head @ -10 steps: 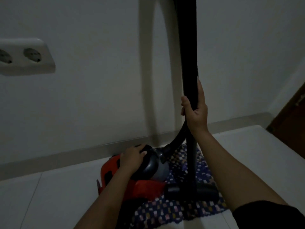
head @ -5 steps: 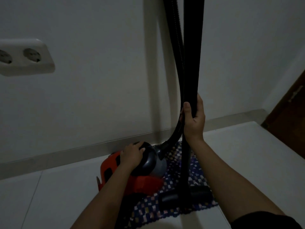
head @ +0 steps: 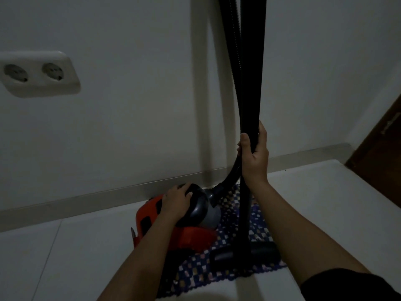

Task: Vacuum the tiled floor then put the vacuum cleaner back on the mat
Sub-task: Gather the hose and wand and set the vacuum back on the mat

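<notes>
A red and dark grey canister vacuum cleaner sits on a blue patterned mat by the wall. My left hand rests closed over the dark rounded top of the canister. My right hand grips the black upright wand at mid height. The ribbed black hose runs up beside the wand and curves down into the canister's front. The black floor nozzle lies on the mat at the wand's foot.
White tiled floor surrounds the mat. A white wall with a double socket stands behind, with a pale skirting along its base. A dark wooden door is at the right.
The view has shifted slightly, so the hose now shows separately left of the wand. My right hand sits a little lower in frame on the wand. My left hand stays on the canister.
</notes>
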{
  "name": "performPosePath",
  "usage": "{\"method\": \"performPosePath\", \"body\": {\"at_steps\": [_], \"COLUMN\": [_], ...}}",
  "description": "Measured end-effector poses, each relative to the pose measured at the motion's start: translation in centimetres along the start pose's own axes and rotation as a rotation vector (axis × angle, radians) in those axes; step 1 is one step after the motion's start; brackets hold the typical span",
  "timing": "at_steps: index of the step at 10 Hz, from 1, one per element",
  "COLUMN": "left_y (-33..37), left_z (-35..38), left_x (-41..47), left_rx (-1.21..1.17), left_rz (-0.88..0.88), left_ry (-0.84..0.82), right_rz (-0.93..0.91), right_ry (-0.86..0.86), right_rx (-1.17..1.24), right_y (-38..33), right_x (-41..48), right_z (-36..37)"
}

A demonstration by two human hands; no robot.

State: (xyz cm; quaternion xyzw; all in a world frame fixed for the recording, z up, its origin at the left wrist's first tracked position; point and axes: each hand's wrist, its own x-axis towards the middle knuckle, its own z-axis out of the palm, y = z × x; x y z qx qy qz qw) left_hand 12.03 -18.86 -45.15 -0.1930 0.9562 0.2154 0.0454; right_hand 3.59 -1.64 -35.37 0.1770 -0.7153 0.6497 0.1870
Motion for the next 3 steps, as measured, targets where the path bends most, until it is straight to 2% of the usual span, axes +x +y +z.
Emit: {"method": "performPosePath", "body": {"at_steps": [1, 3], "left_y": [0.3, 2.9], "left_z": [-0.6, -5.5], "left_x": [-0.3, -1.2], "left_rx": [-0.051, -0.051], "left_rz": [0.022, 0.153], "left_ry": [0.014, 0.183], "right_rz": [0.039, 0.094], "right_ry": [-0.074, -0.239], "right_rx": [-0.070, -0.371], "right_y": [-1.1, -2.5], "right_x": [-0.6, -1.5], "right_z": [-0.8, -3.6]}}
